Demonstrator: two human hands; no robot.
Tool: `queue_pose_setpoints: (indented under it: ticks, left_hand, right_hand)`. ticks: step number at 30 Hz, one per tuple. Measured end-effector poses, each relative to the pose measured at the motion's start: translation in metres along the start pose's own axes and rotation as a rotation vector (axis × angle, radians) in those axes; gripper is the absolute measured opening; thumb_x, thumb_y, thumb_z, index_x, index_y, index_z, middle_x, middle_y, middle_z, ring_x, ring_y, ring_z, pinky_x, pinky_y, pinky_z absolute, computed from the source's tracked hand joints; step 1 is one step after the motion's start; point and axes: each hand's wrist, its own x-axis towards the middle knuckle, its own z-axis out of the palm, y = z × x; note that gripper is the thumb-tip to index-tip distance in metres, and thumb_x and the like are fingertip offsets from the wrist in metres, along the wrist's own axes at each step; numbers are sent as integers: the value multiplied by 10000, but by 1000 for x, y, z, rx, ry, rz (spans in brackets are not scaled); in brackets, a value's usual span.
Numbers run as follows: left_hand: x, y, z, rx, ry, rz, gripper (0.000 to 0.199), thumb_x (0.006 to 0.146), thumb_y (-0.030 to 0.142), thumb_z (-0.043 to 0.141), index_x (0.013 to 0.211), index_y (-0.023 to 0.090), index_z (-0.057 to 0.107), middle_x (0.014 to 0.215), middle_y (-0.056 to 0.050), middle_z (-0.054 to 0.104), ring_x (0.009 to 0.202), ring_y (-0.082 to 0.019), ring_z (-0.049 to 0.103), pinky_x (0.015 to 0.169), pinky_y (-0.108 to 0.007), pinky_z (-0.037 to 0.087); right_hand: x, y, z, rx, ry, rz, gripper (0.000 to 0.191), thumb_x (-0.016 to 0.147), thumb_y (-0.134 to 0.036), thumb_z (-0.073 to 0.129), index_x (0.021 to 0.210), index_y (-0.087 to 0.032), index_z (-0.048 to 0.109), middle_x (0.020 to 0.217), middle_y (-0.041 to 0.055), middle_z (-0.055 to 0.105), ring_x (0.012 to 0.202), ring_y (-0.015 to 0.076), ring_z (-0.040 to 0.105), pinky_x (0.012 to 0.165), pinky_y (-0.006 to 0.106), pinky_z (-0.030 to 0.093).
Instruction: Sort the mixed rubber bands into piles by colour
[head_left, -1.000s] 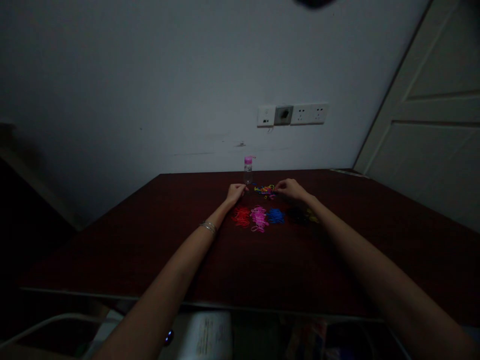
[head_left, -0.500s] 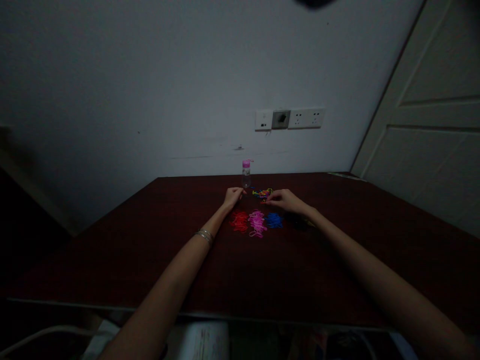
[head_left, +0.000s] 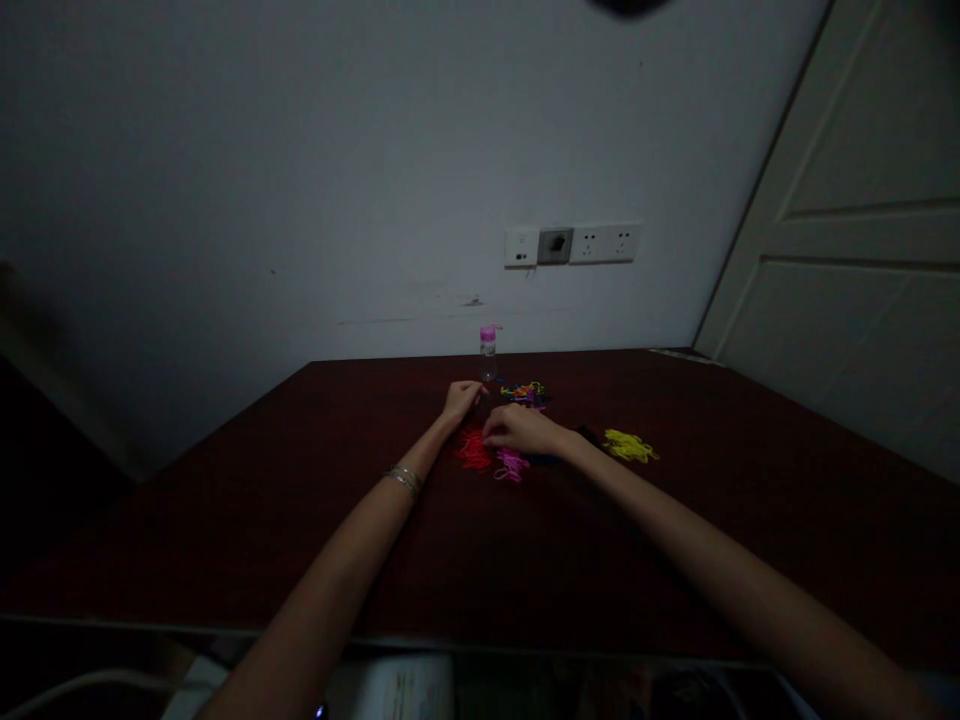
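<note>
Small rubber bands lie on the dark red table in piles sorted by colour. My right hand (head_left: 520, 428) is over the piles, its fingers pinched at the right edge of the red rubber bands (head_left: 473, 450); anything between the fingertips is too small to make out. Under that hand lie the pink rubber bands (head_left: 511, 465), and its wrist mostly hides the blue rubber bands (head_left: 544, 460). My left hand (head_left: 463, 397) rests on the table with curled fingers, behind the red pile. Beyond both hands is a mixed heap of coloured rubber bands (head_left: 527, 393).
A clear bottle with a pink cap (head_left: 488, 355) stands upright near the wall, behind my left hand. Yellow rubber bands (head_left: 630, 446) lie right of my right wrist, with a dark pile (head_left: 588, 434) partly hidden beside them. Wall sockets (head_left: 574, 244) are above the table.
My right hand has moved left and nearer, from the mixed heap to the red pile. The yellow pile now shows, while the blue one is mostly covered. My left hand stays put.
</note>
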Motion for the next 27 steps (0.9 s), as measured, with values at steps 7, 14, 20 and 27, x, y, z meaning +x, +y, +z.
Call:
queue_pose_setpoints:
  ticks: [7,14,20,27]
  left_hand:
    - [2,-5,0,22,-58,37,263,671,318,471,633,113,632,428,50,396,413,-56,332,440,-192,235]
    - [3,-1,4,184,-112,57,305,669,365,524,682,97,670,458,29,455,456,-74,373,468,-203,277]
    - [2,12,13,500,-264,256,283,667,359,565,715,112,692,614,-16,584,578,-100,467,556,-208,338]
    - [-3,41,44,731,-468,388,295,725,381,552,871,165,692,674,-1,590,593,-99,483,557,-197,335]
  right_hand:
    - [-15,15,-23,1,64,82,220,779,-330,550,858,-197,707,842,62,679,745,171,591,662,259,412]
    - [-69,93,-52,172,308,403,341,781,-408,491,834,-146,703,813,69,690,750,188,607,680,283,453]
    - [-117,150,-42,207,443,657,373,726,-441,522,830,-131,701,776,75,691,708,197,614,610,270,455]
    - [-139,184,-26,315,635,811,416,651,-475,588,839,-122,703,700,70,681,554,149,565,480,234,409]
